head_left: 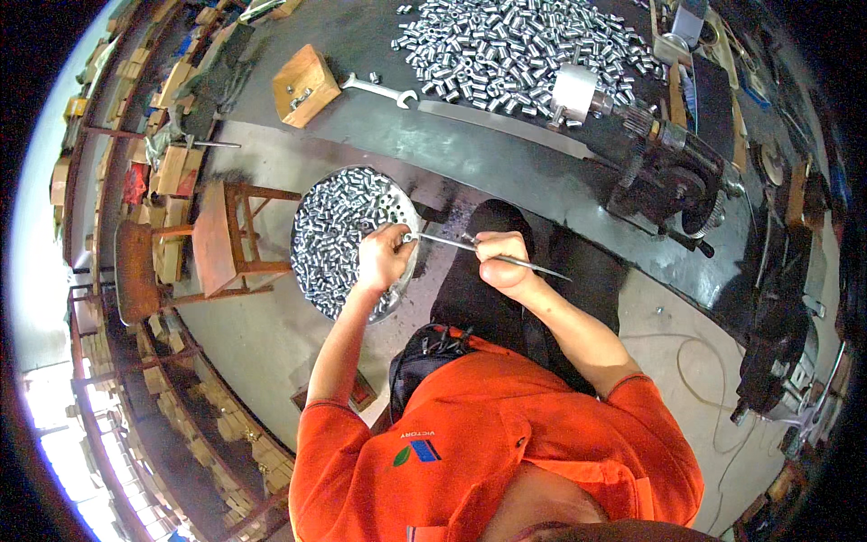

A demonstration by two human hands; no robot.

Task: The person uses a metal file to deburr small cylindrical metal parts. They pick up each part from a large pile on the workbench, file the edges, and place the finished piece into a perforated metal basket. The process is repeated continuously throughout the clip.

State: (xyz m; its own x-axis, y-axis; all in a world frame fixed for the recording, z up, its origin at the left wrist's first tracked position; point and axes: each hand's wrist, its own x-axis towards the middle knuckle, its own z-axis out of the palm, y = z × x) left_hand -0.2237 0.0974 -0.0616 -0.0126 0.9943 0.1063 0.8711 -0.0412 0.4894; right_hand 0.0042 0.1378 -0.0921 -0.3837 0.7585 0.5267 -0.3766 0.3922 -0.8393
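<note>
A person in an orange shirt [488, 452] sits at a dark counter [470, 154], both hands raised over the lap. The left hand [384, 257] has its fingers closed on one small metal sleeve [408, 238], pinched at the tip of a long thin metal rod [492, 253]. The right hand [504, 262] grips that single rod in a closed fist, its pointed end running out toward 4 o'clock. Directly behind the left hand, at about 9 o'clock from the rod, sits one round perforated metal pan [402, 212] heaped with sleeves too many to count. A second loose heap of sleeves [515, 50] spreads across the counter at 12 o'clock. Also on the counter: one wooden block [305, 86] at 11 o'clock, one wrench [379, 88] just beside it, one long flat metal strip [506, 126], and one dark machine [673, 176] at 2 o'clock. One wooden stool [226, 239] stands on the floor at 9 o'clock, next to the pan.
</note>
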